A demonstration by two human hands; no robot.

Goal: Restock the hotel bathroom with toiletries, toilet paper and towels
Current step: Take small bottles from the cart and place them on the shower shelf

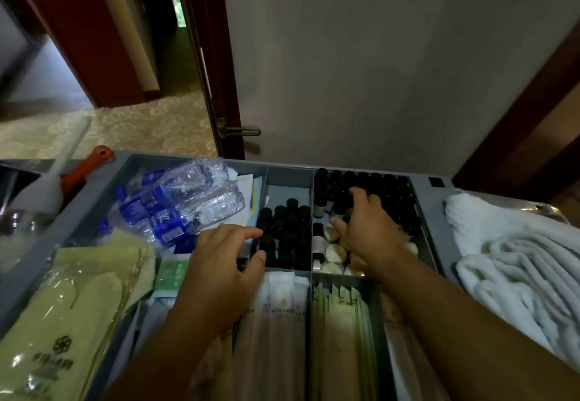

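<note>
The grey tray (292,165) is split into compartments. In its middle back compartment stands a cluster of dark bottles (287,237). The left grip (219,262) hangs at that compartment's left edge, fingers loosely spread with the thumb apart, pinching nothing.

In the tray's right back compartment more dark capped bottles (389,190) stand in rows, and round pale soaps (334,253) lie at its near end. The right grip (367,224) reaches down into this compartment, fingers curled over the bottle tops and thumb beside the soaps. Whether it pinches a bottle cannot be told, as the fingertips are hidden.

Along the tray's near side lie long paper packets (276,322). At the tray's left end clear water bottles (179,202) with blue labels lie in a heap, with a green packet (171,278) in front of them. Wrapped slippers (62,306) lie at the tray's near left corner. White towels (518,253) are piled just off the tray's right end.
</note>
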